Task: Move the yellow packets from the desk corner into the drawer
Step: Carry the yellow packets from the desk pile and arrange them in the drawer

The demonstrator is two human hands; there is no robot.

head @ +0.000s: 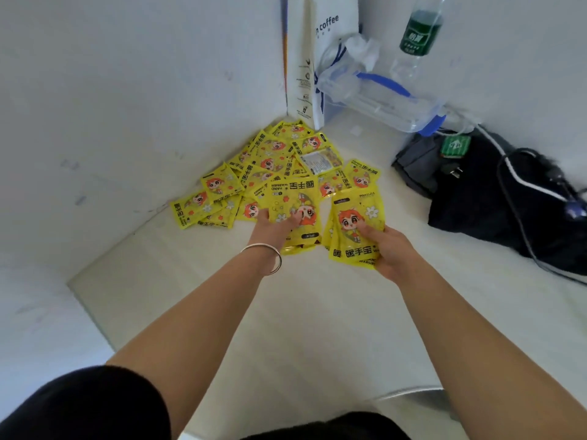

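Yellow packets are gripped in both outstretched hands at a white desk corner.

A fanned bundle of packets (355, 230) is clamped in the right hand (392, 254), thumb pressed on top. A single large packet (293, 214) is pinched by the left hand (273, 228), on whose wrist a silver bangle (270, 258) is worn. The two hands are held side by side, slightly apart. Just beyond the fingertips, the loose pile of yellow packets (270, 166) is spread over the desk (286, 312), reaching back into the corner where the walls meet. Further beyond the pile, a white paper bag (317, 58) is stood upright. Past the right hand, a clear box with blue clips (381, 100) and a green-labelled bottle (419, 33) are seen, and well off to that hand's right a black bag (495, 192) is laid. No drawer is seen.
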